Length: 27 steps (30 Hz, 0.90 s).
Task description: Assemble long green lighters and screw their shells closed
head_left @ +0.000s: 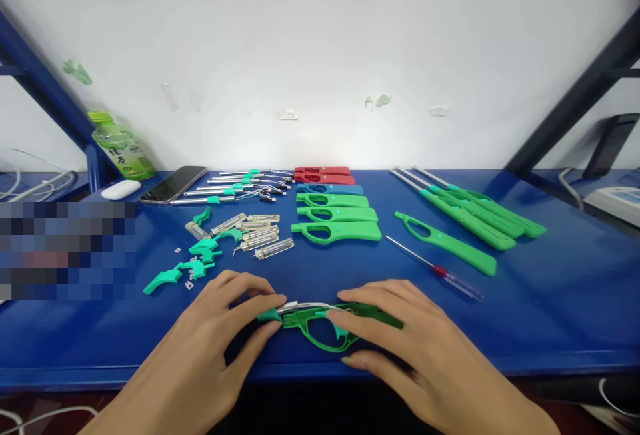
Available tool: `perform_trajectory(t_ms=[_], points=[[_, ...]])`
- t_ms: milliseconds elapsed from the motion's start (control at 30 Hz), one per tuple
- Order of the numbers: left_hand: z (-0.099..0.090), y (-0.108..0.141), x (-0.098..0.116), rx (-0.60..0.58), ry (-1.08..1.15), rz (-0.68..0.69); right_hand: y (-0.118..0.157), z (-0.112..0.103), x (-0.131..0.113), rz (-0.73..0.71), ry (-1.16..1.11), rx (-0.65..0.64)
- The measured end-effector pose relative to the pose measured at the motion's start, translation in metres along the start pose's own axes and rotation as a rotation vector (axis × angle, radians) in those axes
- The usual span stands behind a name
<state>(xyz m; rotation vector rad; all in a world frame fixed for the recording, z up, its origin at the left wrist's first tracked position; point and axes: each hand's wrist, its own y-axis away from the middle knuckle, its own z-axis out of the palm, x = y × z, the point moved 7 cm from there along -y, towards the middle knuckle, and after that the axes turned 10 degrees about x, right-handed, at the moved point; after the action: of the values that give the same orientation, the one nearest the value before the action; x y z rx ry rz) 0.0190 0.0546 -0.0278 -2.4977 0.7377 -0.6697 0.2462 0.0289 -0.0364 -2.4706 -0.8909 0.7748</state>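
Note:
A green handle shell [310, 328] lies open side up near the table's front edge, with a teal trigger [338, 330] inside its ring. My left hand [235, 328] pinches the teal collar and metal tube [289, 308] at the shell's left end. White wires run from the tube toward the right. My right hand [400, 335] is closed over the shell's right part, its fingertips beside the wires and trigger. Behind my hands lie clear fuel tanks [274, 248] and loose teal triggers [164, 279].
Several green shells [345, 231], a blue one [335, 189] and red ones [327, 179] stand in a column. Metal tubes [203, 201], a phone [175, 184] and a bottle [123, 147] are back left. A screwdriver [450, 277] and long lighters [470, 218] lie right.

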Motion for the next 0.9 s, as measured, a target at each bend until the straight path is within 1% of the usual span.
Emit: perform_trajectory(t_ms=[133,267,367,500,667,767,833,900], points=[[0.002,-0.001,-0.001,-0.026,0.049,-0.015,-0.001,0.0,-0.001,-0.003,-0.018,0.012],[-0.001,0.0,0.0,-0.042,0.065,-0.039,-0.001,-0.001,-0.002,-0.003,-0.013,0.022],[-0.005,-0.001,0.007,-0.039,0.068,0.014,-0.002,-0.002,-0.003,-0.008,-0.02,0.023],[-0.011,-0.004,0.014,0.011,0.053,0.072,-0.003,-0.002,-0.003,0.0,-0.036,0.01],[-0.008,-0.002,0.018,0.001,0.026,0.103,-0.002,-0.001,-0.002,0.002,-0.058,0.015],[-0.009,-0.002,0.021,0.024,0.012,0.118,-0.002,-0.001,-0.002,0.009,-0.08,0.01],[-0.01,-0.002,0.023,0.018,0.005,0.152,-0.001,-0.001,-0.002,0.012,-0.089,0.006],[-0.009,0.0,0.025,-0.034,-0.015,0.213,-0.001,-0.001,-0.001,0.014,-0.091,0.0]])
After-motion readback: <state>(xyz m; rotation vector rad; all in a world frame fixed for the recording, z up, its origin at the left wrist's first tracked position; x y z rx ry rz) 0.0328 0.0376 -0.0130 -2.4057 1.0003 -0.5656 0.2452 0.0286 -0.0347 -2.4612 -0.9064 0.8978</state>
